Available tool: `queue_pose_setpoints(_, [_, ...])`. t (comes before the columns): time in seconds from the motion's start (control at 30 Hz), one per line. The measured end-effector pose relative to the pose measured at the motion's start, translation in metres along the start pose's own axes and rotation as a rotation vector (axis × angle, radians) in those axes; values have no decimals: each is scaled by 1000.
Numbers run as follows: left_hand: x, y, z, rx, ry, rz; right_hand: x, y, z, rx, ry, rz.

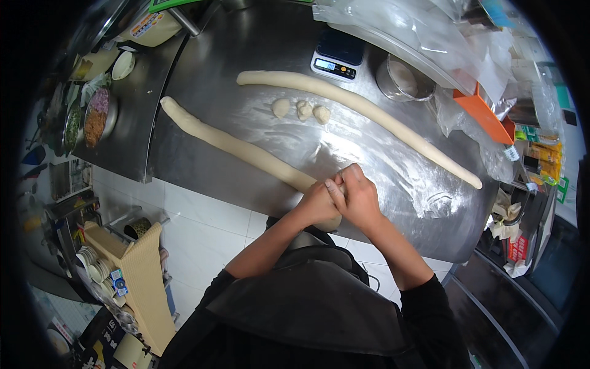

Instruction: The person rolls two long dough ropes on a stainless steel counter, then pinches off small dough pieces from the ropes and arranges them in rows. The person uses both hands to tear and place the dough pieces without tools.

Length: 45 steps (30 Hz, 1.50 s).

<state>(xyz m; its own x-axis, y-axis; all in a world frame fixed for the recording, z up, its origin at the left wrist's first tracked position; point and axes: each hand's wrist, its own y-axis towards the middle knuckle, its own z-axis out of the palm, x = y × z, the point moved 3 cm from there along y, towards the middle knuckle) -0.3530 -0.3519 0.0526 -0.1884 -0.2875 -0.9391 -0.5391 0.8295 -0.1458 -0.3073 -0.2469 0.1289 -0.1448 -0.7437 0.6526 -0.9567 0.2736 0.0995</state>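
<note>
A thick dough rope (239, 147) runs slantwise over the steel table's near side, its right part passing into my left hand (321, 203). My left hand is closed round it. A pale dough end (329, 224) shows below that hand. My right hand (360, 195) presses against the left one with curled fingers; what they grip is hidden. Beyond my hands, three small dough pieces (303, 111) sit in a row on the floured surface. A second, longer dough rope (369, 111) curves behind them, untouched.
A digital scale (337, 56) and a metal pot (402, 79) stand at the table's (203, 166) back. To the right is an orange box (485, 114) among plastic bags. Bowls of chopped fillings (98, 117) stand at far left. Stacked dishes (98, 270) are at lower left.
</note>
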Motion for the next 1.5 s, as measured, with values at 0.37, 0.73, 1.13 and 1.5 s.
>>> queue_pose_setpoints(0.37, [8, 9, -9, 69, -117, -36, -6, 7, 14, -112, -85, 114])
queue_pose_setpoints(0.73, [-68, -3, -25, 244, -47, 199, -136, 99, 10, -105, -224, 374])
queue_pose_setpoints(1.13, [7, 0, -39, 64, -162, -123, -117, 114, 71, 4, -244, 224])
queue_pose_setpoints(1.5, [18, 11, -25, -258, -130, 5, -26, 24, 5, 387, 481, 68])
